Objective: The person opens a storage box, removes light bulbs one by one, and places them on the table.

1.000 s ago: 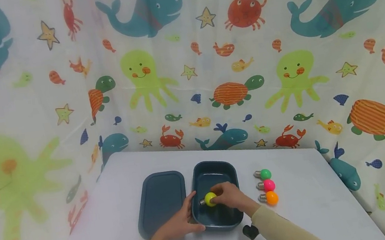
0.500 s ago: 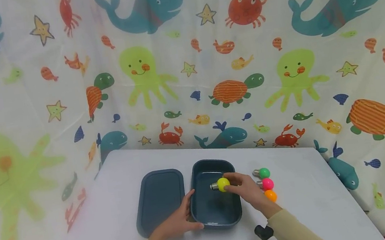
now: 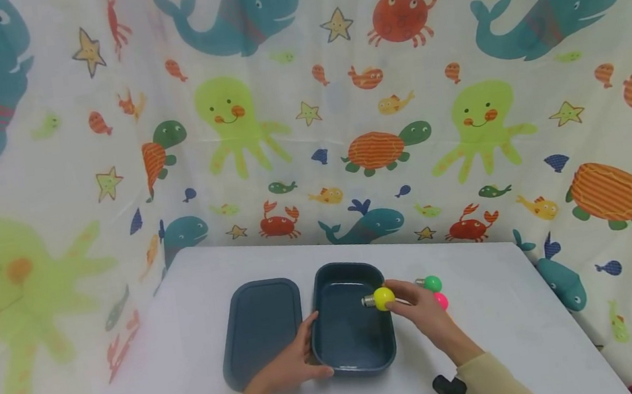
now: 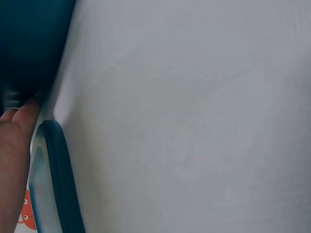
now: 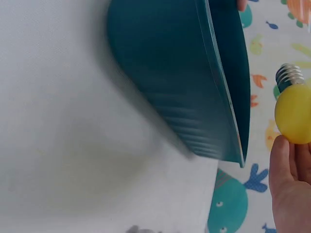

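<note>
My right hand (image 3: 427,315) pinches a yellow light bulb (image 3: 384,298) by its round end, above the right side of a dark blue rectangular container (image 3: 351,325). The bulb's metal screw base points left over the container. In the right wrist view the yellow bulb (image 5: 294,114) rests at the fingertips, apart from the container wall (image 5: 180,73). My left hand (image 3: 290,363) touches the container's left side with extended fingers, its thumb by the front left corner. A green bulb (image 3: 433,283) and a pink bulb (image 3: 441,300) lie to the right, partly behind my right hand.
A dark blue lid (image 3: 264,327) lies flat on the white table (image 3: 519,330), left of the container. Behind and to the left hangs a curtain (image 3: 297,146) printed with sea animals. The table's far edge meets this curtain.
The yellow bulb has risen from inside the container and moved right in my right hand. The orange bulb is now hidden behind that hand. My left hand has stayed at the container.
</note>
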`<state>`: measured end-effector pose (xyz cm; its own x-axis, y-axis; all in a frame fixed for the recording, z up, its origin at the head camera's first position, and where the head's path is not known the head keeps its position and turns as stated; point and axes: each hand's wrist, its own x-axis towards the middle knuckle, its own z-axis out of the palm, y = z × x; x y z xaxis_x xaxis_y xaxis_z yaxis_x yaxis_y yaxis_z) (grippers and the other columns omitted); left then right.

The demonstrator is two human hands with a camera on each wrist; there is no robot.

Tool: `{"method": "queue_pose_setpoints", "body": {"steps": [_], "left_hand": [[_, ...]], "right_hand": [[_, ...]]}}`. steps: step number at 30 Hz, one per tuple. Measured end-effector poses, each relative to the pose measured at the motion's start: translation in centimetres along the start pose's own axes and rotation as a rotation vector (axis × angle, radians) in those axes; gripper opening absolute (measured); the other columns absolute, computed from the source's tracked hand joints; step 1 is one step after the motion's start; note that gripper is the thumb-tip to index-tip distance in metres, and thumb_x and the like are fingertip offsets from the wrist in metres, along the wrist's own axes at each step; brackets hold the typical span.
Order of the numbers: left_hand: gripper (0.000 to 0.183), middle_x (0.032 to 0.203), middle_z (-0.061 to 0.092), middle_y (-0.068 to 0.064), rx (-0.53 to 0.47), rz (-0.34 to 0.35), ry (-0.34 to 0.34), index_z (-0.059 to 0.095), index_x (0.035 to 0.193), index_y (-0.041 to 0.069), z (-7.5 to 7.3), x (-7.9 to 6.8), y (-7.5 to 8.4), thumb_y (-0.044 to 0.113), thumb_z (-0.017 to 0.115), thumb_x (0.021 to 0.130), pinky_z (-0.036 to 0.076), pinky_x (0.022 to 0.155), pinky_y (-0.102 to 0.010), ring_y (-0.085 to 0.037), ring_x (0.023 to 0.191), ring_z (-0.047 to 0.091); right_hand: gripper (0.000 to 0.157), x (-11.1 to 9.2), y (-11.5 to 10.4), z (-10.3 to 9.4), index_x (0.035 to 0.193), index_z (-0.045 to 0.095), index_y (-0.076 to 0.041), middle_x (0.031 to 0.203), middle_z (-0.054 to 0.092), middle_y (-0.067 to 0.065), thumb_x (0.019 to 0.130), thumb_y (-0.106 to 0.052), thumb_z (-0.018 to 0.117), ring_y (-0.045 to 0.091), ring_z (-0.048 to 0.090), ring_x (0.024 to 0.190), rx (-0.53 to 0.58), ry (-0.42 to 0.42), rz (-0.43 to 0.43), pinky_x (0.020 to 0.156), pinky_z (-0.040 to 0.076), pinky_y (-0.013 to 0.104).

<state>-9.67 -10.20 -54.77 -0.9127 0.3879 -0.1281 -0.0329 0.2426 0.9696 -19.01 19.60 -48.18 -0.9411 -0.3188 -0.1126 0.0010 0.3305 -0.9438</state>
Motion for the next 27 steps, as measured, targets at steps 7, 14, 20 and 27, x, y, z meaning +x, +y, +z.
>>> {"method": "queue_pose_setpoints", "body": {"steps": [7, 14, 20, 27], "left_hand": [[0.115, 0.161, -0.004, -0.023, -0.020, 0.011, -0.011, -0.007, 0.156, 0.016, -0.1, 0.1, -0.2, 0.028, 0.080, 0.082, 0.023, 0.114, -0.055, -0.041, 0.147, 0.009], [0.113, 0.161, -0.004, -0.023, -0.009, 0.002, -0.007, -0.006, 0.156, 0.018, -0.2, 0.0, -0.1, 0.028, 0.080, 0.083, 0.023, 0.114, -0.055, -0.041, 0.147, 0.009], [0.112, 0.161, -0.006, -0.023, -0.018, -0.003, -0.013, -0.006, 0.156, 0.018, -0.2, 0.0, 0.1, 0.026, 0.079, 0.084, 0.022, 0.115, -0.055, -0.041, 0.147, 0.008], [0.112, 0.161, -0.003, -0.024, -0.012, 0.017, -0.012, -0.006, 0.156, 0.017, -0.2, -0.1, 0.2, 0.026, 0.079, 0.084, 0.024, 0.115, -0.054, -0.041, 0.147, 0.011]], "right_hand": [[0.058, -0.3, 0.4, -0.5, 0.137, 0.056, -0.016, 0.138, 0.057, 0.004, 0.086, -0.037, 0.074, 0.028, 0.049, 0.130, -0.005, 0.044, 0.025, 0.101, 0.047, 0.047], [0.060, -1.0, 1.3, -1.5, 0.136, 0.057, -0.021, 0.138, 0.057, 0.004, 0.084, -0.046, 0.074, 0.031, 0.053, 0.127, -0.037, 0.080, 0.040, 0.097, 0.047, 0.058], [0.063, -2.0, 1.9, -2.8, 0.139, 0.054, -0.022, 0.140, 0.055, 0.003, 0.085, -0.045, 0.073, 0.026, 0.052, 0.127, -0.007, 0.087, 0.062, 0.098, 0.050, 0.038], [0.064, -2.9, 2.4, -3.9, 0.142, 0.051, -0.018, 0.143, 0.052, 0.005, 0.086, -0.043, 0.073, 0.024, 0.049, 0.130, -0.021, 0.112, 0.073, 0.101, 0.048, 0.032]]}}
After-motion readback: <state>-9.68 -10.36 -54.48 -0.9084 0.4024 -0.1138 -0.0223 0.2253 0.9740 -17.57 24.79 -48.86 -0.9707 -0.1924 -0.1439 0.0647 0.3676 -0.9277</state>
